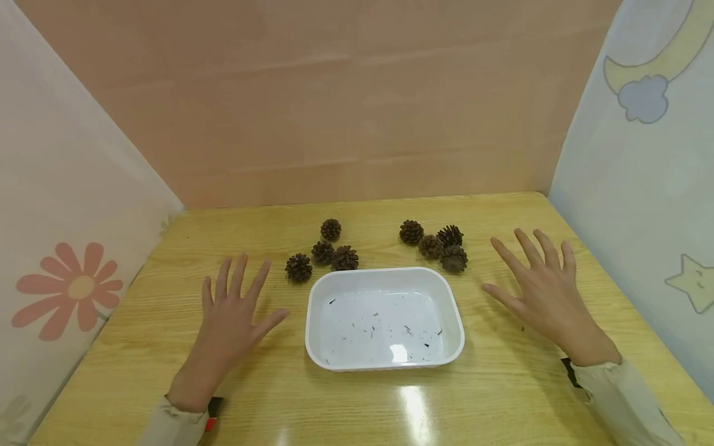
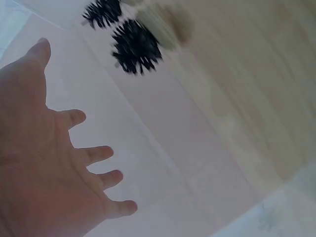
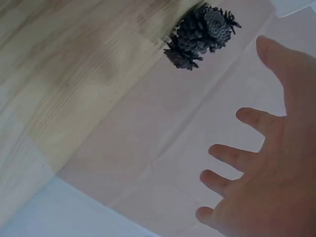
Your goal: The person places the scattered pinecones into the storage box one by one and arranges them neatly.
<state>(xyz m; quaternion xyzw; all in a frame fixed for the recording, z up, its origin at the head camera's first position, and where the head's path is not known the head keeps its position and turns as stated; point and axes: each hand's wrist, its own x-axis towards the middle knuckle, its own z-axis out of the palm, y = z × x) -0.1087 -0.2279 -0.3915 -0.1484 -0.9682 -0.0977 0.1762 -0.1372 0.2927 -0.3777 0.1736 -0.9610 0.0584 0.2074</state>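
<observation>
A white rectangular tray (image 1: 385,367) sits mid-table with small dark flakes on its bottom. Behind its left side lie several brown pine cones (image 1: 299,268); a second cluster of pine cones (image 1: 431,246) lies behind its right side. My left hand (image 1: 230,322), fingers spread, is to the left of the tray and holds nothing. On the tray's other side my right hand (image 1: 543,294) is likewise spread and empty. Two dark pine cones (image 2: 136,47) show beyond the thumb in the left wrist view. In the right wrist view the right-hand pine cones (image 3: 200,34) overlap in a clump.
The light wood table (image 1: 167,347) carries all of this. A pinkish-tan panel (image 1: 357,111) stands at its back edge. White side panels rise left and right, printed with a red flower (image 1: 80,288) and a yellow star (image 1: 694,282).
</observation>
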